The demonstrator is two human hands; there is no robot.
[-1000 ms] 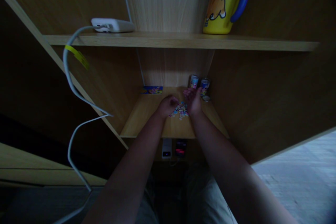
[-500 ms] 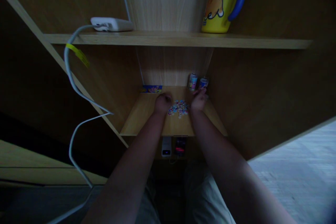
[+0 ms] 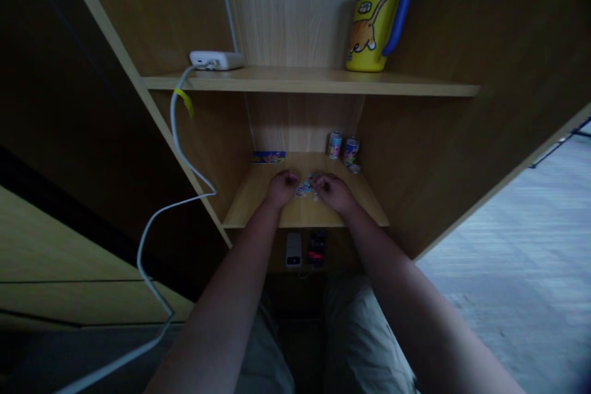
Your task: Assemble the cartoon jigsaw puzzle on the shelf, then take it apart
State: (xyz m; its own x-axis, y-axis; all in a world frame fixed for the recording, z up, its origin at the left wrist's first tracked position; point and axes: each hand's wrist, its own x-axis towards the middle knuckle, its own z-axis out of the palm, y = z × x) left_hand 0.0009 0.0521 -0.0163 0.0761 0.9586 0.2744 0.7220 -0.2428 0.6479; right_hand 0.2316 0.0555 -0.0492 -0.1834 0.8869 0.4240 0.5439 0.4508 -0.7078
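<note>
A small pile of colourful pieces, looking like jigsaw puzzle pieces [image 3: 303, 187], lies on the lower shelf [image 3: 249, 206] between my hands. My left hand [image 3: 280, 189] rests at the pile's left edge with its fingers curled; whether anything is in them is hidden. Over the right side of the pile is my right hand [image 3: 336, 192], fingers bent in and pinched together at the pieces. What it grips is too small to make out. Behind it stand two small printed cans, a light one [image 3: 335, 145] and a dark blue one [image 3: 351, 151], with a round lid [image 3: 354, 168] lying in front.
A flat printed card [image 3: 269, 157] lies at the back left. On the upper shelf [image 3: 295, 80] are a white device [image 3: 217, 60] with a cable [image 3: 173, 117] hanging down and a yellow-blue bottle [image 3: 372, 31]. A power bank [image 3: 293, 250] and a phone [image 3: 316, 248] sit below.
My right hand has moved left from in front of the cans to the pile, uncovering the round lid. My left hand stays beside the pieces. The camera view has shifted.
</note>
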